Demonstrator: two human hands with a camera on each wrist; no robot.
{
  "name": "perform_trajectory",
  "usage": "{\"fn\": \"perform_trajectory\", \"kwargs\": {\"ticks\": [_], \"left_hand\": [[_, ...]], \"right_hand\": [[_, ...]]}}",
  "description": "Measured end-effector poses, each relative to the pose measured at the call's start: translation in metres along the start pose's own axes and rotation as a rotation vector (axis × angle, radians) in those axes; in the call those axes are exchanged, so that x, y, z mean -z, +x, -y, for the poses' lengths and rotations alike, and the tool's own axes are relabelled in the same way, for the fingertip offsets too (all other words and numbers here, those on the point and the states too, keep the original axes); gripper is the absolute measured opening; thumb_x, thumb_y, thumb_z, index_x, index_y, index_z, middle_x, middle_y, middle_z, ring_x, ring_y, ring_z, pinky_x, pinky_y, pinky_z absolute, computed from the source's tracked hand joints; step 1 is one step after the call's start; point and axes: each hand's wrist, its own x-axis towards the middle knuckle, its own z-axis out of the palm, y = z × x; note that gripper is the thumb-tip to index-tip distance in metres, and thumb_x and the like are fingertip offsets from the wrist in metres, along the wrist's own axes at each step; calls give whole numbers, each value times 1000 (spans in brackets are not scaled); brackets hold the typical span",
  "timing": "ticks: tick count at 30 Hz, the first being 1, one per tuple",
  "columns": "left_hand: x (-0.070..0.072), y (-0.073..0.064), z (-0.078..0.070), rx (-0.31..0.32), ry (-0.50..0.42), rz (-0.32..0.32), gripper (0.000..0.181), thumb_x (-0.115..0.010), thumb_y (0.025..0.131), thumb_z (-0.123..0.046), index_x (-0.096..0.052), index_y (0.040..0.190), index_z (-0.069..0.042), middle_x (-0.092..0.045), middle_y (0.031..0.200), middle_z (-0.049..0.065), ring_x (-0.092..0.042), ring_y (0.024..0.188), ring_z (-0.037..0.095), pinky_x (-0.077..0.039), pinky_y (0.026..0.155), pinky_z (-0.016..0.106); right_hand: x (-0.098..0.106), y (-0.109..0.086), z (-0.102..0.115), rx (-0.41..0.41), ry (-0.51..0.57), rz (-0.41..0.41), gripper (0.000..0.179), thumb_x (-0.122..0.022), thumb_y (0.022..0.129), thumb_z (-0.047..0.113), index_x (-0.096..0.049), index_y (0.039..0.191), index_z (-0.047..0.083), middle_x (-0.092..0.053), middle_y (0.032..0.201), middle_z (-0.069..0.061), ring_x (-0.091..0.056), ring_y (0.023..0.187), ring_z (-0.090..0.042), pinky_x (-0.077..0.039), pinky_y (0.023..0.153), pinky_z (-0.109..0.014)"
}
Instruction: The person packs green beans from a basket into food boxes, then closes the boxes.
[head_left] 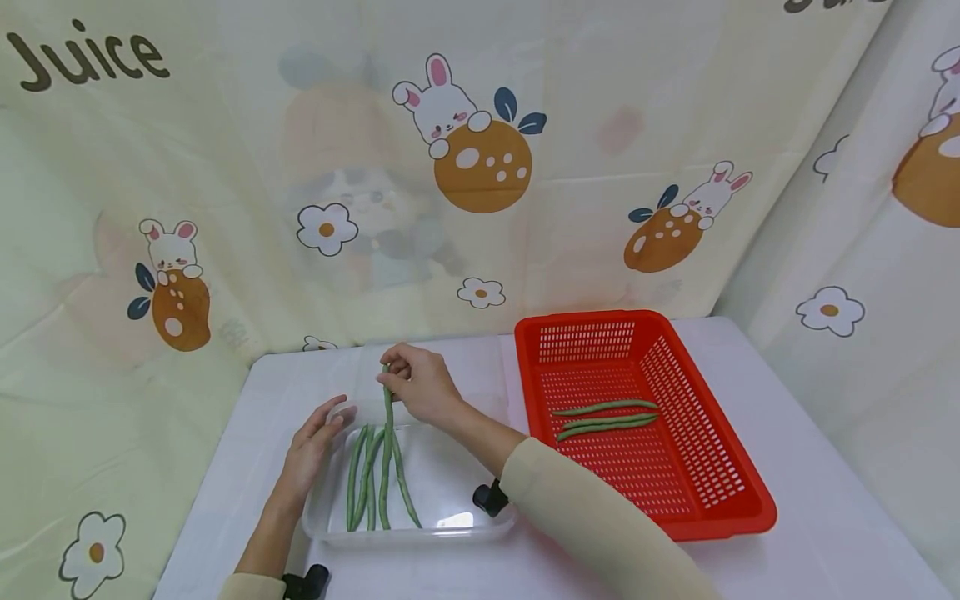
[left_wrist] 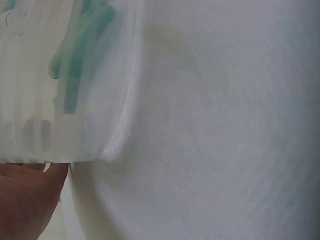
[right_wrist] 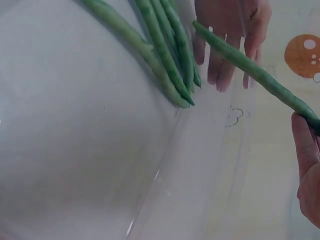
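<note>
In the head view my right hand pinches one end of a long green bean between thumb and fingertips, over the far side of a clear plastic container. The right wrist view shows this held bean slanting down from the fingertips. Several more green beans lie in the container, bunched toward its left half. At the container's left side is my left hand, its fingers extended along the wall. Part of that hand appears below the container in the left wrist view.
To the right stands a red perforated basket with 3 green beans on its bottom. Both containers sit on a white-covered table. A printed curtain hangs behind the table and along its sides.
</note>
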Motion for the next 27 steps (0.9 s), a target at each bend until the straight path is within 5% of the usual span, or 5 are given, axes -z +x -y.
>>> {"fn": "perform_trajectory", "kwargs": {"ticks": [21,27], "left_hand": [[0,1,1,9,-17,-14,50,-44,112,-36,-41,158,-16,-53,156,16,-42,151,33,-19,129,57],[1,1,0,17,-16,-19,50,-44,112,-36,-41,158,-16,-52,157,16,-40,153,31,-17,129,57]], "right_hand": [[-27,-6,-20,-53,-17,83,14,-73,96,6,-70,110,5,-67,88,-3,-65,70,-10,-59,62,-21],[-29,-4,-21,-90,-33,149,15,-74,95,4,-69,109,2,-68,86,-4,-71,69,-17,-62,64,-28]]}}
